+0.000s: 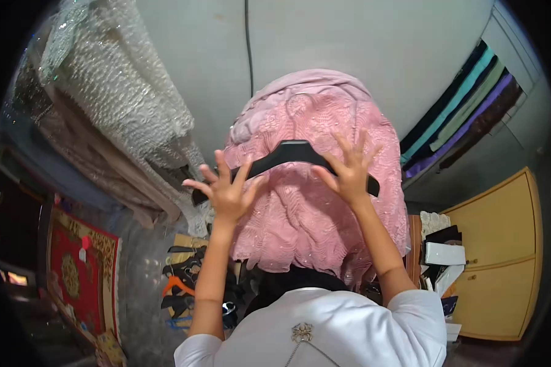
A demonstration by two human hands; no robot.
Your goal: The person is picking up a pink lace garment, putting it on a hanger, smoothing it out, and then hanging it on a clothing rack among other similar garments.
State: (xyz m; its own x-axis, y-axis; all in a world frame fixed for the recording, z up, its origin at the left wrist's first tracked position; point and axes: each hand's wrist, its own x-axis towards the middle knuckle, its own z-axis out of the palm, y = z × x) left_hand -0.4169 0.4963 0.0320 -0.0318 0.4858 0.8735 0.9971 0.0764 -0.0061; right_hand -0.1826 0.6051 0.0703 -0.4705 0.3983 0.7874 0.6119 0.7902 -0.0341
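Note:
A black clothes hanger (287,153) lies over a pink patterned garment (294,215), its thin wire hook pointing away from me. My left hand (229,192) is at the hanger's left arm, fingers spread wide and partly covering it. At the right arm, my right hand (350,176) also has its fingers spread, with the thumb near the hanger's lower edge. Neither hand is closed around the hanger; whether the fingertips touch it or the cloth I cannot tell. Beneath the pink garment, paler pink cloth (317,78) shows at the far side.
White sequined garments (133,87) hang at left beside brown cloth (105,156). Several hangers, including an orange hanger (178,285), lie low at left near a red rug (80,270). Folded coloured cloths (459,110) hang at right above a yellow cabinet (496,257) and a white box (445,253).

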